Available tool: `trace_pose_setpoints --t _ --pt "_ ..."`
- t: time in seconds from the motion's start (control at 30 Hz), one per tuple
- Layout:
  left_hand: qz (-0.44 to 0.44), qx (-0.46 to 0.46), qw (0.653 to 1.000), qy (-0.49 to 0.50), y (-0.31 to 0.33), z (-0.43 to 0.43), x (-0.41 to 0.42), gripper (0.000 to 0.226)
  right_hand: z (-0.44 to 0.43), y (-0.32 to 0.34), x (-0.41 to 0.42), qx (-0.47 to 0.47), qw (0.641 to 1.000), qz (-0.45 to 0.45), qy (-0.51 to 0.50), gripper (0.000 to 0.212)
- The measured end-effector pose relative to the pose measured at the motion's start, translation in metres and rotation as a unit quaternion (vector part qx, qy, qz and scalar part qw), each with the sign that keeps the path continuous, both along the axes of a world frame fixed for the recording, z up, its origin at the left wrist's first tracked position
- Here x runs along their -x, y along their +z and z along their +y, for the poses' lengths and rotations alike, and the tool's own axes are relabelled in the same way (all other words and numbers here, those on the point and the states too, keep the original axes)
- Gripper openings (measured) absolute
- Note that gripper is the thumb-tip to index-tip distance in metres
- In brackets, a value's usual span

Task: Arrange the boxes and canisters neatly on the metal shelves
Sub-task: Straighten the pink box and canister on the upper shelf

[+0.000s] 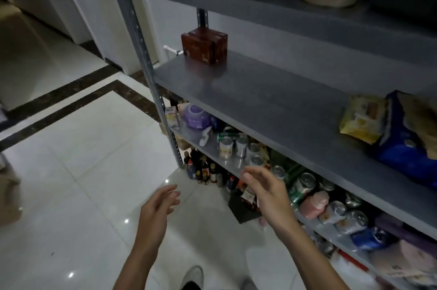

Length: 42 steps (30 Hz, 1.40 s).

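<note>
Two dark red boxes [204, 47] are standing upright, apparently pressed together, at the left rear of the middle metal shelf [260, 98]. Left hand [159, 204] and right hand [264, 189] are hovering below, fingers relaxed, holding nothing.

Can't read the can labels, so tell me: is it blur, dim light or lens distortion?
Head view: mostly dim light, with the cans shaded under the shelf above them. The whole frame is soft, and the left hand and right hand look smeared. The wide lens bows the upright, and small glare spots dot the floor.
</note>
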<state>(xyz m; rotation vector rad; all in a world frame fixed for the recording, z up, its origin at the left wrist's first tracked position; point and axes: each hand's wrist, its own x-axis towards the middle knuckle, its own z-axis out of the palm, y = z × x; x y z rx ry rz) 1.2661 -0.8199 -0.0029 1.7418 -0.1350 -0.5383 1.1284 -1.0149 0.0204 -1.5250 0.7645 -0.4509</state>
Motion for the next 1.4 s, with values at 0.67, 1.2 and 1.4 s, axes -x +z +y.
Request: trace_pose_setpoints --t 0.67,1.2,1.4 --pt "-0.136 0.128 0.964 -0.189 0.132 -0.103 -0.135 0.015 0.008 0.115 -0.104 0.126 0.984 -0.079 -0.095 0.022" --pt "-0.504 0.057 0.839 -0.196 0.266 -0.205 -0.191 0.046 -0.07 0.241 -0.149 0.36 0.926 -0.045 -0.104 0.031" --pt "-0.536 0.06 0.81 -0.229 0.281 -0.227 -0.185 0.046 -0.083 0.26 -0.15 0.422 0.902 -0.005 -0.093 0.041"
